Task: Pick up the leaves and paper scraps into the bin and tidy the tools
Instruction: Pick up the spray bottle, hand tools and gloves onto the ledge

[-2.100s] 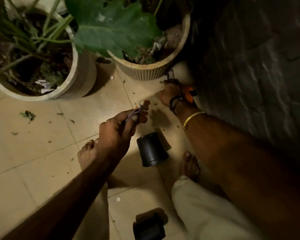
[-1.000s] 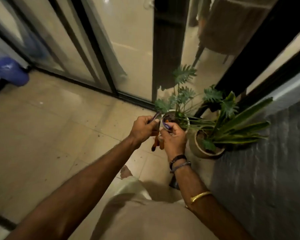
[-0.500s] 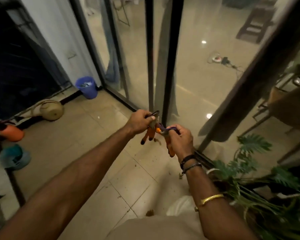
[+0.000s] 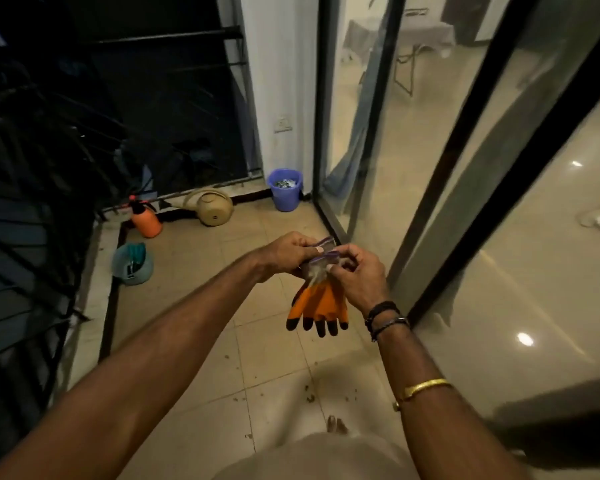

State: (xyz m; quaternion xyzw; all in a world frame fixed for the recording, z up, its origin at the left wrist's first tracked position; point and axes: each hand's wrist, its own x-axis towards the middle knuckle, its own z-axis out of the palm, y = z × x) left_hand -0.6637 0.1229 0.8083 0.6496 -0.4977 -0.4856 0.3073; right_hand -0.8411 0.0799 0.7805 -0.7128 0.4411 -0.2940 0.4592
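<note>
- Head view: both hands are raised in front of the body over a tiled balcony floor, holding orange work gloves (image 4: pixel 321 303) with dark fingertips.
- The left hand (image 4: pixel 284 252) has its fingers curled round the purple-edged cuffs from the left. The right hand (image 4: pixel 357 275) pinches the same cuffs from the right, thumb and forefinger closed on the fabric.
- The gloves hang fingers-down from the cuffs. The light is dim and the cuffs blur together, so this is probably a pair laid one on the other, though I cannot be sure.
- Handling, as a judgement: they look light and limp. The coated palm is a little stiffer and grippy, and the knit cuff soft, so nothing here would break if dropped. The cuff is the sensible hold, with both layers pinched together so that neither slips free.
- The blue bin (image 4: pixel 285 194) stands in the far corner beside the glass door frame, with pale scraps inside.
- A teal tub (image 4: pixel 132 265) holding what look like tool handles sits by the left railing, well apart from the hands. It seems a likely home for the gloves.
- An orange sprayer (image 4: pixel 146 220) and a beige watering can (image 4: pixel 215 207) sit along the far edge.
- Small leaf crumbs (image 4: pixel 309 393) dot the tiles near the feet, so the pick-up part looks unfinished.
</note>
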